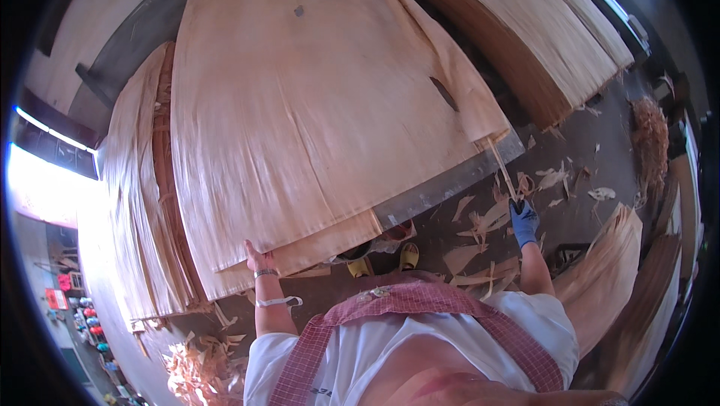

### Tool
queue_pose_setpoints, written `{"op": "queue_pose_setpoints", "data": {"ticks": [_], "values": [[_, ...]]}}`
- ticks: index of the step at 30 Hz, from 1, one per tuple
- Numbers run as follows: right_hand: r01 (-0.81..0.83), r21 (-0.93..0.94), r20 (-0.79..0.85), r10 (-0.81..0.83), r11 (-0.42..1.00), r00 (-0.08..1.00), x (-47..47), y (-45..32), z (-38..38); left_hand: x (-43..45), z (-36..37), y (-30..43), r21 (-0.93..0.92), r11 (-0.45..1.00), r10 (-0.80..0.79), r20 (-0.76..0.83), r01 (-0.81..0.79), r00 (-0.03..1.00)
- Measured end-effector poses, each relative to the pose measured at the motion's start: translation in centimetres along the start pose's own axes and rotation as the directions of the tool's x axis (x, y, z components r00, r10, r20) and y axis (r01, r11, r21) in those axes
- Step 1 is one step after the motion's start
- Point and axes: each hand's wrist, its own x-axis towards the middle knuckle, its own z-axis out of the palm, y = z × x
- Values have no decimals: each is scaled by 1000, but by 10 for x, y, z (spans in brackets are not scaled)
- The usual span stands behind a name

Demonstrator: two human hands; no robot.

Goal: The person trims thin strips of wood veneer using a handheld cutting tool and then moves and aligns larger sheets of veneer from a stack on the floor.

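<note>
A large pale wood veneer sheet (315, 107) lies spread before me, with two holes near its far end and a dark slit at right. My bare left hand (260, 261) is at its near left edge, one digit lying on top; the other fingers are partly hidden. Beneath that edge, a second veneer sheet (326, 243) sticks out towards me. In a blue glove, my right hand (524, 223) grips a thin wooden stick (502, 168). The stick's far end meets the folded right corner of the top sheet, above the grey table edge (450, 183).
Veneer stacks stand at left (132, 192) and far right (529, 29). Veneer scraps (489, 220) litter the floor, with a shavings heap (205, 369) at lower left. Curved veneer sheets (607, 271) lean beside my right arm. My yellow shoes (409, 257) show below the table.
</note>
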Motion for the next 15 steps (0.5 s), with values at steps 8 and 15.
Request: {"op": "queue_pose_setpoints", "data": {"ticks": [8,15], "values": [[107,96,-11,-106,990,994,-12,-29,17,54,-26,28,31,991,129,34,-130,991],[57,522,208,-192,851,959,-104,-226,4,43,-28,28,58,989,115,244,-133,963]]}}
